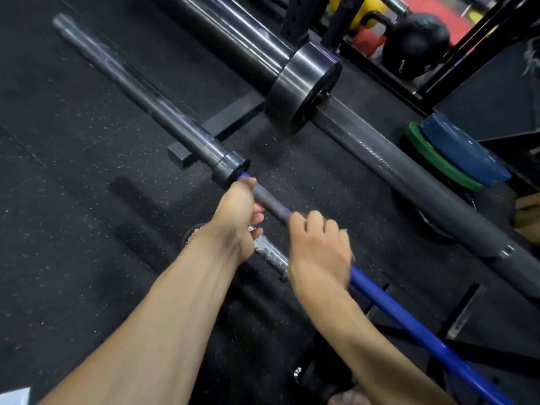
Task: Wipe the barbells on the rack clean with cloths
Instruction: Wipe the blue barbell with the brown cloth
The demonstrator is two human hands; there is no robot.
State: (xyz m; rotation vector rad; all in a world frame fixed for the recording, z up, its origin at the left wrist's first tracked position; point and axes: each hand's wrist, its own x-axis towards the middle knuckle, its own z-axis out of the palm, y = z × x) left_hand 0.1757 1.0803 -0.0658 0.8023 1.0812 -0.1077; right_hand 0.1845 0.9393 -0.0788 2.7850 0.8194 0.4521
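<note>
Looking down from the head view, I see both bare hands wrapped on the blue barbell (409, 318), which runs diagonally from lower right up to upper left. Left hand (236, 213) sits just below the dark collar (230, 171), fingers curled under the worn grey section of the shaft, thumb side toward the collar. Right hand (320, 251) grips the same shaft just beside the left, knuckles up, fingers closed over the top; the blue paint shows bright below it. Beyond the collar, the sleeve (137, 95) of this bar stretches off to the upper left, blurred, passing over a black rack foot (222, 127). I cannot make out a cloth in either hand. A second barbell (409, 173), thicker and grey, lies parallel on the far side, well apart from the hands, with a broad steel collar (305, 89) partway along it. A short silver, scuffed bar end (270, 254) shows between the two wrists, below the blue bar. Green and blue plates (455, 159) lean at the right behind the grey bar. Kettlebells (365, 21) and a black ball (415, 45) sit at top right. Speckled black rubber floor (73, 200) underneath.
</note>
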